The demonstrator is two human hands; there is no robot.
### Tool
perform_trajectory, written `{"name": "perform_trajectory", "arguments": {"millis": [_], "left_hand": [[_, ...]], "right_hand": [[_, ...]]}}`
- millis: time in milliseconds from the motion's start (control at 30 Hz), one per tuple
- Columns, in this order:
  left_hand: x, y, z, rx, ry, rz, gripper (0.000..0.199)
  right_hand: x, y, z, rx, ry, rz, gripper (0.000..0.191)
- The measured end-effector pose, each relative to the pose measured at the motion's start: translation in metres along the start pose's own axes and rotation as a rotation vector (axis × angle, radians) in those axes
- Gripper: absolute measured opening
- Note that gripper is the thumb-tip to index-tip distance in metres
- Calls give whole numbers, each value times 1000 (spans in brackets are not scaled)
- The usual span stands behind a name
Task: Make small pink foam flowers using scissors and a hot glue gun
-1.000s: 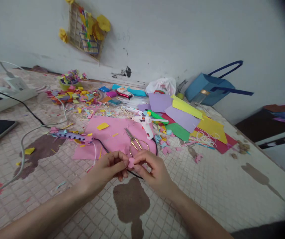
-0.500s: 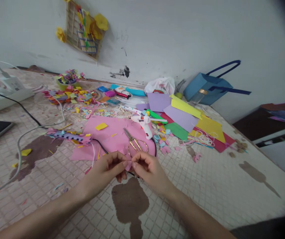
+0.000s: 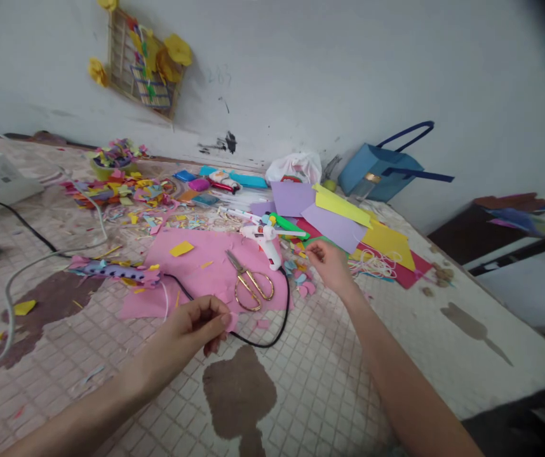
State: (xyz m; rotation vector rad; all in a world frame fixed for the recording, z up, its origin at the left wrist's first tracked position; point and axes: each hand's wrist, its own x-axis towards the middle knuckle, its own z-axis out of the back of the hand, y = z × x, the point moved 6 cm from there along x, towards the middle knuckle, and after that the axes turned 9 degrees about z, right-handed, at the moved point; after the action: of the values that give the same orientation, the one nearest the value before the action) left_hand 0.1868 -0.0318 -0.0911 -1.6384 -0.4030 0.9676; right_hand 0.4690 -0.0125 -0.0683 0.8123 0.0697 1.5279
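My left hand (image 3: 201, 325) pinches a small pink paper piece (image 3: 231, 322) between thumb and fingers, just in front of a large pink paper sheet (image 3: 158, 304). My right hand (image 3: 328, 263) hovers beside small cut paper pieces (image 3: 302, 279), right of a white glue gun (image 3: 269, 246). Its fingertips are drawn together; whatever lies between them, if anything, is too small to make out. Gold-handled scissors (image 3: 254, 287) rest on the pink sheet between my hands, blades pointing away. The glue gun's black cord (image 3: 286, 311) loops around them.
A purple roll with colourful paper bits (image 3: 115, 271) lies at left, near a grey cable (image 3: 13, 298). Paper scraps (image 3: 124, 190) are heaped behind it. Coloured sheets (image 3: 334, 225), white string (image 3: 378, 263) and a blue bag (image 3: 377, 172) occupy the right rear.
My right hand has left the pink paper piece and moved right and away, to the small cut pieces. My left hand keeps the pink piece. The camera view has shifted slightly.
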Motion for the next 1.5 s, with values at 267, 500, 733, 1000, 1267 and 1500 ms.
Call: {"name": "perform_trajectory", "arguments": {"millis": [267,500,733,1000,1267,1500], "left_hand": [[0,-1,-3,-28,38,54,20],[-1,1,-3,-64,49,61,20],[0,3,-2,-40,50,47,21],[1,9,5,-30,-3,82,20],[1,8,6,-79,-10,99,21],[-2,12,1,-44,58,130,19]], "right_hand": [[23,-17,-17,-89,104,60,23],[19,-17,-13,3,38,3,9],[-4,27,-16,358,202,-39,11],[-30,111,-45,652,439,49,10],[-52,136,-69,912,541,-60,26],[-49,131,-69,881,542,-71,20]]}}
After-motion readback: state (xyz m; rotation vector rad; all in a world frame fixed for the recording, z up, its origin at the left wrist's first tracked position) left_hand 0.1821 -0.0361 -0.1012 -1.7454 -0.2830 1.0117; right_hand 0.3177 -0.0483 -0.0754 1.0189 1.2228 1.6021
